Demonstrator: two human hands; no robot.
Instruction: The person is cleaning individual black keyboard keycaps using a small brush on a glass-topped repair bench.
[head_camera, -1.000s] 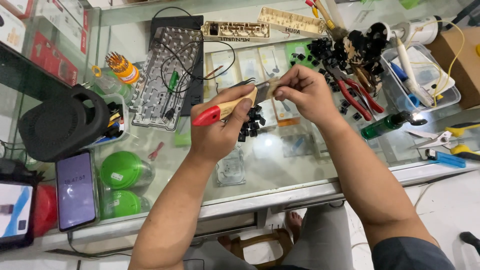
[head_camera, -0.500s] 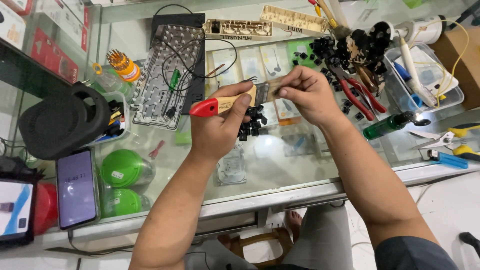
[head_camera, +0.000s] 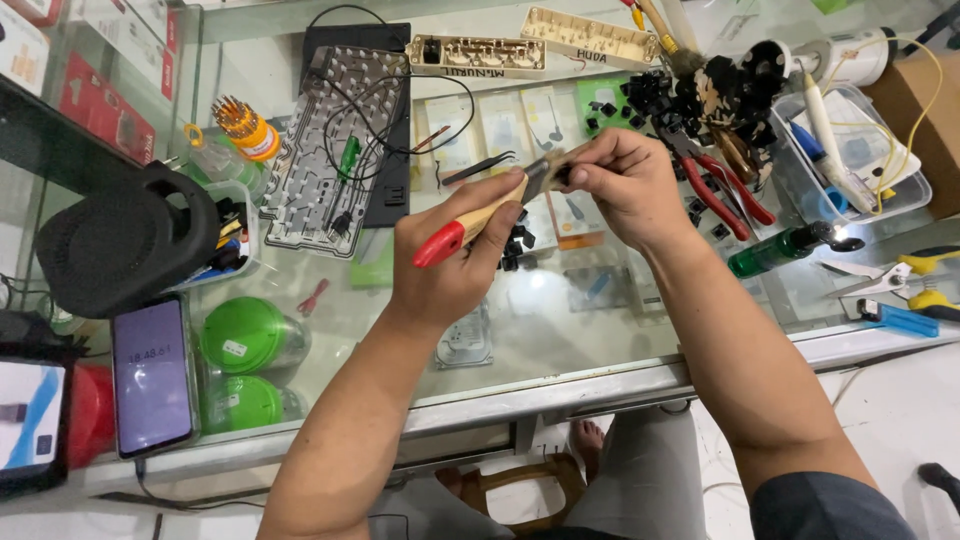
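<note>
Head view, looking down on a glass tabletop (head_camera: 560, 340). The left hand (head_camera: 455, 255) is clenched round the wooden handle of a small brush (head_camera: 480, 215), whose red end juts out to the left below the thumb and whose dark bristle end points up and to the right. The fingers of the right hand (head_camera: 625, 185) pinch a small dark part at the bristle end; what the part is cannot be told, for the fingers hide most of it. Both hands are held above the tabletop, meeting over its middle.

Places relative to the brush:
- Just below it, on the glass, a small heap of black keycaps (head_camera: 515, 245).
- Just above it, black tweezers (head_camera: 480, 168).
- To the upper left, a stripped keyboard plate (head_camera: 340, 150) with a green screwdriver (head_camera: 347, 160) lying on it and a thin black wire looping over it.
- Farther left, an orange screwdriver-bit holder (head_camera: 243, 125) and a black speaker (head_camera: 125, 240).
- To the lower left, two green lids (head_camera: 245, 335) under the glass, and a phone (head_camera: 152, 375) with its screen lit.
- To the upper right, a larger heap of black keycaps (head_camera: 690, 95), with red-handled pliers (head_camera: 725, 190) beside the right hand.
- To the right, a green bottle (head_camera: 775, 252) lying on its side, and a clear tray (head_camera: 850, 150) holding a white pen-shaped tool.
- Far right, at the tabletop's edge, a blue-handled tool (head_camera: 905, 320).
- Above, at the far edge, two beige strips (head_camera: 475, 55) with rows of sockets.
</note>
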